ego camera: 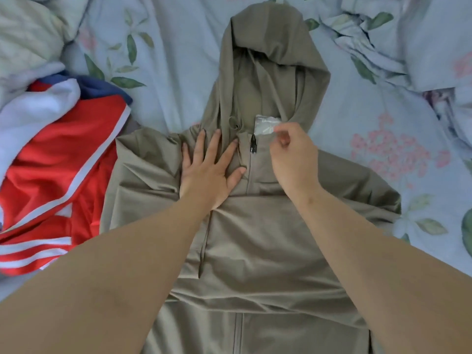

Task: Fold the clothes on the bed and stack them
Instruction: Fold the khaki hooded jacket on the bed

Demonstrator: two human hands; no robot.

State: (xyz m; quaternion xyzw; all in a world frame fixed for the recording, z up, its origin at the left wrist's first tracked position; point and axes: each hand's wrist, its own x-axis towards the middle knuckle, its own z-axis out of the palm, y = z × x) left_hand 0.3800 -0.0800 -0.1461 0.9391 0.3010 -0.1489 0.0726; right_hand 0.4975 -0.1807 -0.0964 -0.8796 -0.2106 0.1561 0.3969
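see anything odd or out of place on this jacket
A white label sticks out of the neck of the olive jacket, just above the zip pull; the right hand pinches its corner. The jacket's shoulder also overlaps the crumpled red garment.

This is a bedroom in a home, seen from over a bed. The whole view is filled by a pale blue cotton bed sheet printed with green leaves and pink flowers (178,47), creased and lying loose rather than pulled tight. At 1 to 2 o'clock, rumpled bedding in the same floral print (408,34) is bunched into folds, and at 10 to 11 o'clock lies a soft heap of pale greenish-white bedding (28,34). Household laundry lies on the bed: an olive-khaki hooded zip jacket (255,251) spread flat at the centre, and at 9 o'clock a crumpled red sports garment with white stripes (51,162) beside a white fleecy cloth (38,108).
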